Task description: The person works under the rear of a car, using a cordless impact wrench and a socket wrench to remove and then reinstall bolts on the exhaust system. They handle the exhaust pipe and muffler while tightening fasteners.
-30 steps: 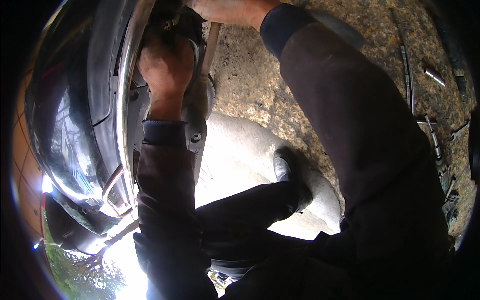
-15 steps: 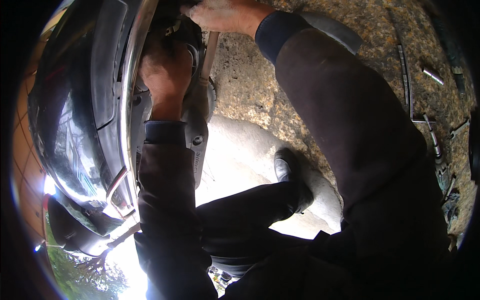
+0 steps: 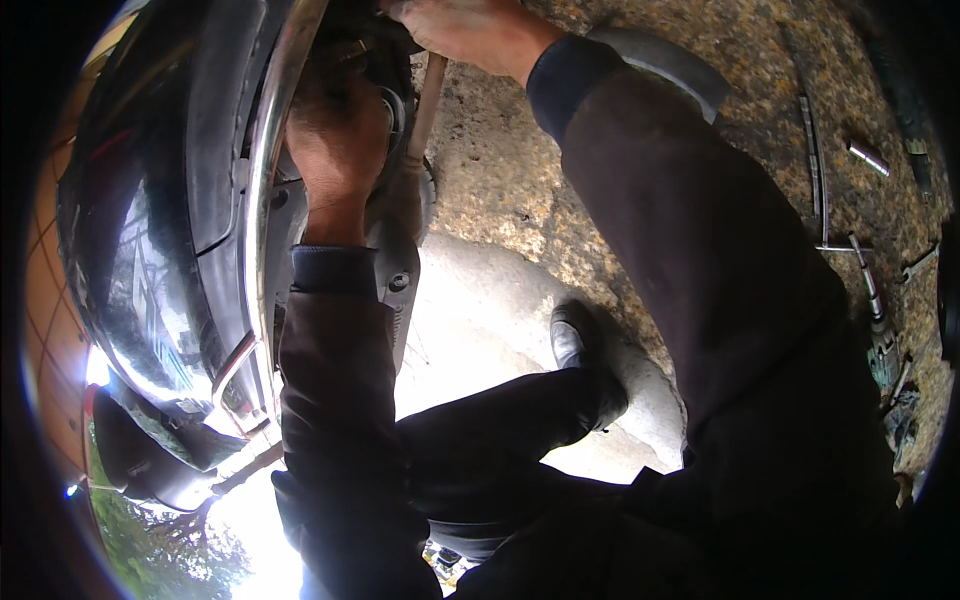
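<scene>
A scooter or motorbike stands at my left, with glossy black bodywork (image 3: 135, 230) and a curved chrome rail (image 3: 262, 190) along its side. My left hand (image 3: 338, 150) reaches between the rail and the dark engine parts. Its fingers curl into the shadow, and whatever they hold is hidden. Near the top edge is my right hand (image 3: 470, 30), curled at the machine's upper parts; the picture's edge cuts off its fingertips. A greyish metal tube (image 3: 428, 110) runs down just below my right hand. Under it sits a dark cover (image 3: 398, 285) with a round bolt.
On the rough stone ground at the right lie a long thin bar (image 3: 812, 160), a short shiny metal cylinder (image 3: 868, 157), a screwdriver-like tool (image 3: 868, 285) and a spanner (image 3: 918, 262). A curved grey piece (image 3: 670, 65) lies beyond my right sleeve. My boot (image 3: 575, 340) rests on pale ground.
My right hand has shifted slightly up and to the right, its fingertips now nearer the picture's edge. The left hand stays among the engine parts. The whole view has moved a little.
</scene>
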The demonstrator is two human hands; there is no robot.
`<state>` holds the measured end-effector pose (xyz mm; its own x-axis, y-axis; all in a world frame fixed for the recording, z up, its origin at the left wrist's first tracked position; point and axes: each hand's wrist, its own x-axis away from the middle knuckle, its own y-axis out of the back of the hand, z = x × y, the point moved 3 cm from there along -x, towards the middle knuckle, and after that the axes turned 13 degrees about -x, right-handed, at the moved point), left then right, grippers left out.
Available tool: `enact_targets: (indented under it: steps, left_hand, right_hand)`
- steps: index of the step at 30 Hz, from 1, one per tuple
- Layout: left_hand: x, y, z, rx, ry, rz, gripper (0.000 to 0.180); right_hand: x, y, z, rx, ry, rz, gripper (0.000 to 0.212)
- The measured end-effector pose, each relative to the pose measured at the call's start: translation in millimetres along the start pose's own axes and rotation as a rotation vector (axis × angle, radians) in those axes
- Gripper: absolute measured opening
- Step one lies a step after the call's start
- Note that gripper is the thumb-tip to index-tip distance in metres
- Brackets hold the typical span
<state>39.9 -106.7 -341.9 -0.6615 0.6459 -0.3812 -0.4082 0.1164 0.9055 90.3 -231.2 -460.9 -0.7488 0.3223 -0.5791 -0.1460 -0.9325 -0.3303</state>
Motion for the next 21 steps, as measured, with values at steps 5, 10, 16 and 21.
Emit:
enact_targets:
  steps: [5,10,16,21]
  left_hand:
    - [1.7,2.0,3.7,0.098,-0.024,0.061,0.033]
    - [3.9,5.5,0.0,0.174,0.052,0.118,0.038]
    - [-0.9,8.6,-5.9,0.233,0.101,0.205,0.036]
    - [-1.2,11.0,-8.9,0.267,0.036,0.147,0.034]
  right_hand:
    - [13.4,-9.2,-15.2,-0.847,-0.348,-0.126,0.014]
    - [20.4,-19.2,14.6,0.373,0.319,-0.013,0.017]
    - [24.9,-22.6,17.1,0.117,-0.06,-0.103,0.016]
    - [21.1,-18.4,22.7,0.213,-0.054,-0.012,0.038]
